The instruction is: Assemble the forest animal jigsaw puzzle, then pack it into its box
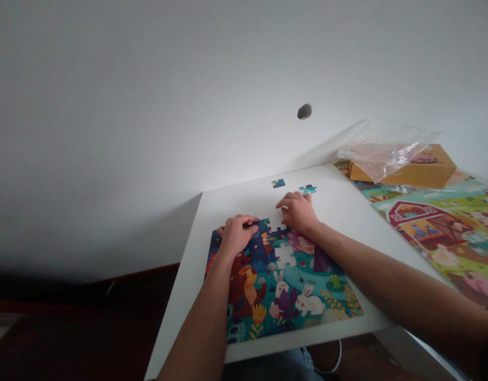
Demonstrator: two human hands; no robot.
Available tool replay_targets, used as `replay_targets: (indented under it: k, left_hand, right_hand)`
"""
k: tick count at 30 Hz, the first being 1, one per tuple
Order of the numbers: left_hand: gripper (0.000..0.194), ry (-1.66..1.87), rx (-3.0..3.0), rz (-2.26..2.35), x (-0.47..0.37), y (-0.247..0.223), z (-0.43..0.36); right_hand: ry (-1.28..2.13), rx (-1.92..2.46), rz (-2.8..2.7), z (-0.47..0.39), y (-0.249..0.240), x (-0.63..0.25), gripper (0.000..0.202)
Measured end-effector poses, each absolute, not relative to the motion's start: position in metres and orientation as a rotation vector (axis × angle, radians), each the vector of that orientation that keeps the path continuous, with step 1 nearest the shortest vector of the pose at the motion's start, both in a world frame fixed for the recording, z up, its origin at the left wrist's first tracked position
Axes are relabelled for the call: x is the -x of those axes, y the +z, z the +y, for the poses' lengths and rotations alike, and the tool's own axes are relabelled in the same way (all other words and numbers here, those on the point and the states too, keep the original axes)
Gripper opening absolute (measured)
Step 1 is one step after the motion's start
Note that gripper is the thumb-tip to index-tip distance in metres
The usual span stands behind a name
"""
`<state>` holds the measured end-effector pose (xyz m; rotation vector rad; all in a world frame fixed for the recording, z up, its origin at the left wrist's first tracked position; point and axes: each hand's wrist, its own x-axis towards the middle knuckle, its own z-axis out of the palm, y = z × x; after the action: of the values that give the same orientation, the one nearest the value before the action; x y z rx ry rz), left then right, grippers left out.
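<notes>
A partly assembled jigsaw puzzle lies on the white table, showing a bear, white rabbits and plants. White gaps show at its upper middle and near its top edge. My left hand rests on the puzzle's upper left edge, its fingers bent and apart. At the upper right edge is my right hand, with index finger and thumb apart and no piece visible between them. It covers that corner of the puzzle. Just beyond its knuckles lies a loose teal puzzle piece. Another loose dark-blue piece sits farther back.
The white table meets a pale wall with a dark round hole. To the right lies a large farm picture. On its far end stand a yellow box and a crumpled clear plastic bag.
</notes>
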<state>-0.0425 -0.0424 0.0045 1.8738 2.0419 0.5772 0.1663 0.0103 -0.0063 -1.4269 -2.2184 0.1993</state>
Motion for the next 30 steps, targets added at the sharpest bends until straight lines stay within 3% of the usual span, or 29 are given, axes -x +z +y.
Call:
replay_targets:
  k: [9, 15, 20, 25, 30]
  left_hand:
    - [0.024, 0.619, -1.859, 2.037, 0.041, 0.008, -0.043]
    - [0.024, 0.624, -1.862, 2.052, 0.042, 0.006, -0.042]
    - [0.023, 0.593, -1.865, 2.064, 0.044, 0.002, -0.040]
    - [0.022, 0.602, -1.883, 2.055, 0.046, 0.000, -0.039]
    - [0.023, 0.616, -1.892, 2.021, 0.046, 0.001, -0.040]
  right_hand:
    - [0.135, 1.811, -1.965, 0.043, -0.011, -0.210, 0.043]
    - [0.188, 2.093, -1.797, 0.049, 0.000, -0.244, 0.035]
    - [0.331, 2.125, -2.058, 0.046, 0.004, -0.273, 0.059]
    - [0.343, 1.993, -2.032, 0.051, 0.000, -0.274, 0.047]
    - [0.541, 1.652, -1.848, 0.054, 0.000, -0.261, 0.022]
